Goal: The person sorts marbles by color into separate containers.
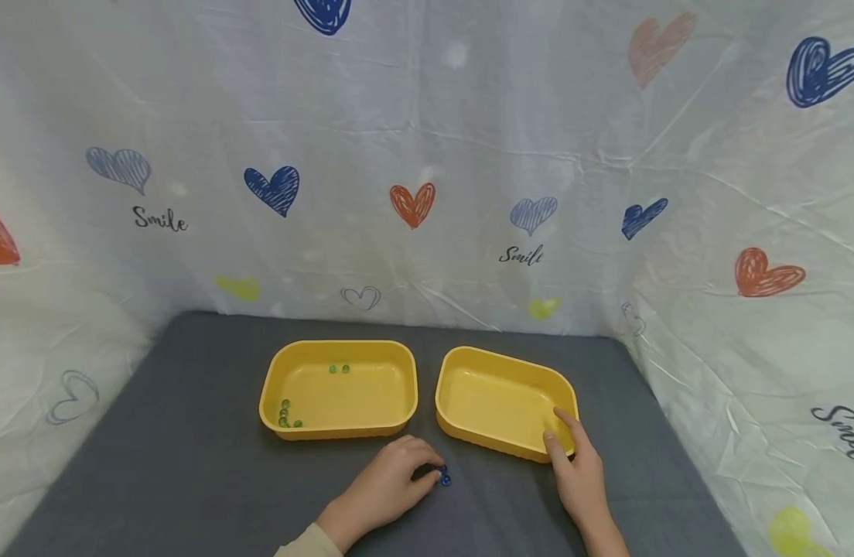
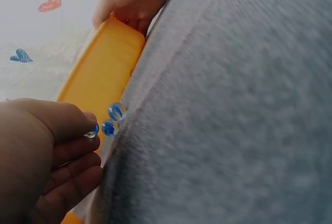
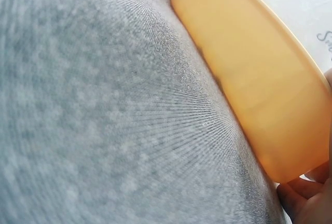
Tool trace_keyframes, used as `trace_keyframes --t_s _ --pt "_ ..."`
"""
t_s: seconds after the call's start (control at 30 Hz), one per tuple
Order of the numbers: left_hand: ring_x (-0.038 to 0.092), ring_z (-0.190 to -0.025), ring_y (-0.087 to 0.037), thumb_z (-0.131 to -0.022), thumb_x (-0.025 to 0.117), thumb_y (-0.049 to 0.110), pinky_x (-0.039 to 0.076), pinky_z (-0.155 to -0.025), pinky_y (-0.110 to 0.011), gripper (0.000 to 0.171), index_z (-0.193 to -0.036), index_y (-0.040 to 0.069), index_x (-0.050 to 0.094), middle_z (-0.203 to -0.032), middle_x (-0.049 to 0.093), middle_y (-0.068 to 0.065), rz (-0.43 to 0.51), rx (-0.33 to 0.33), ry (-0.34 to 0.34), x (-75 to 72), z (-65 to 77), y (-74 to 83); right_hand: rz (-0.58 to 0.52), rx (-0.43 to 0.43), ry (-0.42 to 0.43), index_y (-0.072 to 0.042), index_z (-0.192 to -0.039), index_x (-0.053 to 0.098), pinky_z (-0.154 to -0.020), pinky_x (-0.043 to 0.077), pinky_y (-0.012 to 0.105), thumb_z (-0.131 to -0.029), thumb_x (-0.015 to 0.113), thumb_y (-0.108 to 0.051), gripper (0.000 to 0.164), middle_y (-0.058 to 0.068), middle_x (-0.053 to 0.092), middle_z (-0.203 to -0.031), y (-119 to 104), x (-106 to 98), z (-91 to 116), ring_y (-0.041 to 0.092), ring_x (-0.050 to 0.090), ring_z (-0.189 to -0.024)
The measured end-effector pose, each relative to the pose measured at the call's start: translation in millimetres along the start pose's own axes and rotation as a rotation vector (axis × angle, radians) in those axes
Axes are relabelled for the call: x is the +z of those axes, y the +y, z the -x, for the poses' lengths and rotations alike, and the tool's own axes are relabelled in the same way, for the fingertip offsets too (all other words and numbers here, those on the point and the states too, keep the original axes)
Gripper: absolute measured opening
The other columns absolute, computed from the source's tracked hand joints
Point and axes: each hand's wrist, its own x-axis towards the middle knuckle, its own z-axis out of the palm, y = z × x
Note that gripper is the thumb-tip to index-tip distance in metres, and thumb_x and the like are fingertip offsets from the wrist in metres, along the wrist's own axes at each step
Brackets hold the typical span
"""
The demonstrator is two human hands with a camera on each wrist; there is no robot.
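Note:
My left hand is low over the cloth, in front of the gap between two yellow trays. Its thumb and fingertips pinch a clear glass marble with blue inside. Two more blue marbles lie on the cloth just beyond the fingertips. My right hand holds the near right corner of the right yellow tray, with fingers over the rim and others curled low against the outer wall in the right wrist view. No marbles show inside this tray, which stands at a slant.
The left yellow tray holds several green marbles at its left end and two green marbles near its back wall. Dark grey cloth covers the table. A white curtain with printed hearts hangs behind and at both sides.

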Motion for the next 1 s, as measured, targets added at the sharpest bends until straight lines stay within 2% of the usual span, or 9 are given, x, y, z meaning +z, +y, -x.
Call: trace_keyframes --t_s 0.2,0.33,0.53,0.73,0.87,1.0 --pt "0.066 -0.1 -0.002 -0.103 0.081 0.017 0.061 -0.086 -0.025 0.011 -0.113 0.018 0.084 -0.108 0.076 0.013 0.093 0.018 0.038 -1.6 -2.4 6.2 0.018 0.017 -0.008 -0.011 -0.16 0.052 -0.116 0.043 0.066 -0.115 0.06 -0.039 0.053 0.025 0.048 -0.164 1 -1 0 0.045 0.043 -0.151" --pt "0.066 -0.094 0.001 -0.104 0.08 0.017 0.061 -0.082 -0.022 0.01 -0.113 0.016 0.084 -0.106 0.075 0.014 0.188 0.045 0.059 -2.4 -6.0 14.2 0.031 0.029 -0.011 -0.012 -0.16 0.051 -0.111 0.046 0.064 -0.115 0.058 -0.042 0.054 0.024 0.047 -0.165 2 -2 1 0.043 0.045 -0.149" --pt "0.067 -0.09 0.002 -0.105 0.079 0.021 0.062 -0.079 -0.023 0.008 -0.112 0.021 0.083 -0.103 0.072 0.017 0.324 0.06 0.117 -5.8 -18.3 29.6 0.044 0.019 -0.002 -0.011 -0.159 0.053 -0.109 0.046 0.063 -0.115 0.059 -0.039 0.052 0.026 0.05 -0.163 1 -1 2 0.043 0.048 -0.146" --pt "0.067 -0.093 -0.003 -0.106 0.078 0.019 0.064 -0.081 -0.031 0.011 -0.114 0.014 0.082 -0.107 0.074 0.012 0.323 0.107 0.225 -8.2 -37.0 40.7 0.039 0.033 0.004 -0.012 -0.159 0.053 -0.111 0.046 0.064 -0.115 0.059 -0.042 0.054 0.025 0.049 -0.163 2 -2 3 0.043 0.048 -0.147" --pt "0.067 -0.096 -0.004 -0.105 0.079 0.019 0.065 -0.085 -0.034 0.013 -0.116 0.011 0.082 -0.108 0.075 0.011 0.306 0.095 0.281 -7.8 -51.8 42.5 0.033 0.028 0.003 -0.012 -0.159 0.053 -0.112 0.045 0.063 -0.115 0.059 -0.044 0.055 0.025 0.05 -0.163 1 -1 2 0.043 0.048 -0.147" --pt "0.069 -0.095 -0.005 -0.105 0.079 0.02 0.064 -0.085 -0.03 0.013 -0.116 0.012 0.082 -0.107 0.076 0.01 0.335 0.087 0.294 -3.8 -66.6 40.8 0.059 0.017 0.016 -0.013 -0.159 0.055 -0.101 0.05 0.055 -0.115 0.059 -0.042 0.053 0.023 0.053 -0.161 2 0 1 0.038 0.056 -0.136"
